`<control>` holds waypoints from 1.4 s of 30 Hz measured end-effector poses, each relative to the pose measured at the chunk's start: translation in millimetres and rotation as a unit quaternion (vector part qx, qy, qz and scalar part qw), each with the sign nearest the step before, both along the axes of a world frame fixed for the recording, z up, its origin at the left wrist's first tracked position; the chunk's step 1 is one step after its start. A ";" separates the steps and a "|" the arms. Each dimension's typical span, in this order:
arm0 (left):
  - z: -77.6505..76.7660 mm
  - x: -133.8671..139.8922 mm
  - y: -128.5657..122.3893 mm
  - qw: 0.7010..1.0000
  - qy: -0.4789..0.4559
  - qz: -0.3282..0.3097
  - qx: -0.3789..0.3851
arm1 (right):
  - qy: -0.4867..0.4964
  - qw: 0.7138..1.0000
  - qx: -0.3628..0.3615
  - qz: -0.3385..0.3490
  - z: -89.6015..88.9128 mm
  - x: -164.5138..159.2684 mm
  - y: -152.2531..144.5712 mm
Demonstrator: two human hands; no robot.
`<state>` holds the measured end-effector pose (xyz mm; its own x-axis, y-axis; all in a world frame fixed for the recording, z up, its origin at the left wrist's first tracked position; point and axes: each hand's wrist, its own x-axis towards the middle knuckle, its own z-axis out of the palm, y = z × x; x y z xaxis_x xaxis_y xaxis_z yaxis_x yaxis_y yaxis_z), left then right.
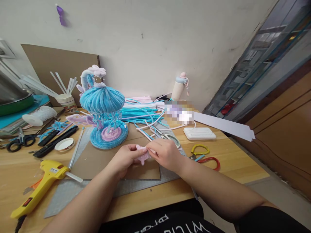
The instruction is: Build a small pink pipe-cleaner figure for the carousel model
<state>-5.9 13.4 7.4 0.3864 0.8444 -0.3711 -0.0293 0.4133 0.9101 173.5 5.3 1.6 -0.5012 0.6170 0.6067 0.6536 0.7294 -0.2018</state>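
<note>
Over the cardboard sheet (97,165), my left hand (123,158) pinches a small pale-pink pipe cleaner piece (143,158) with knobbly points, between thumb and fingers. My right hand (168,154) is closed at the right side of the same piece, its fingertips pressed on it. What lies inside the right fingers is partly hidden. Behind my hands stands a pipe cleaner model with a ribbed blue dome (103,98) and hanging curly strands. Its round base (94,140) is a blue coil with a pink coil in the middle.
Left lie a yellow glue gun (39,187), black scissors (21,140), a tape roll (64,144) and a thread spool (40,116). Blue pipe cleaners (138,113) spread behind. Right are red-and-yellow-handled pliers (212,161), a white power bank (199,133) and a bottle (178,89).
</note>
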 end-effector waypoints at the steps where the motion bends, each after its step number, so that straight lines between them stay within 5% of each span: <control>1: -0.2 0.1 0.0 1.000 -0.006 0.008 0.001 | 0.014 1.000 0.002 0.010 0.2 -0.2 0.2; 8: -0.3 1.0 1.7 0.981 -0.179 0.045 -0.052 | 0.185 0.974 -0.057 0.122 5.1 0.1 7.7; 16: 4.6 4.6 -4.1 0.961 -0.244 0.081 -0.099 | 0.242 0.960 -0.071 0.121 0.9 -1.9 5.4; 25: 5.1 4.7 -3.7 0.966 -0.239 0.069 -0.073 | 0.245 0.954 -0.091 0.144 2.2 -2.1 4.4; 30: 8.5 4.0 -5.1 0.974 -0.216 0.055 0.032 | 0.294 0.944 -0.104 0.109 -1.8 -5.5 3.1; 36: 8.2 2.4 -6.7 0.985 -0.148 0.021 0.090 | 0.388 0.890 -0.215 0.103 -1.4 -9.4 2.7; 42: 4.0 7.0 -8.6 0.975 -0.148 0.077 0.145 | 0.445 0.826 -0.335 0.089 -2.2 -14.7 -2.1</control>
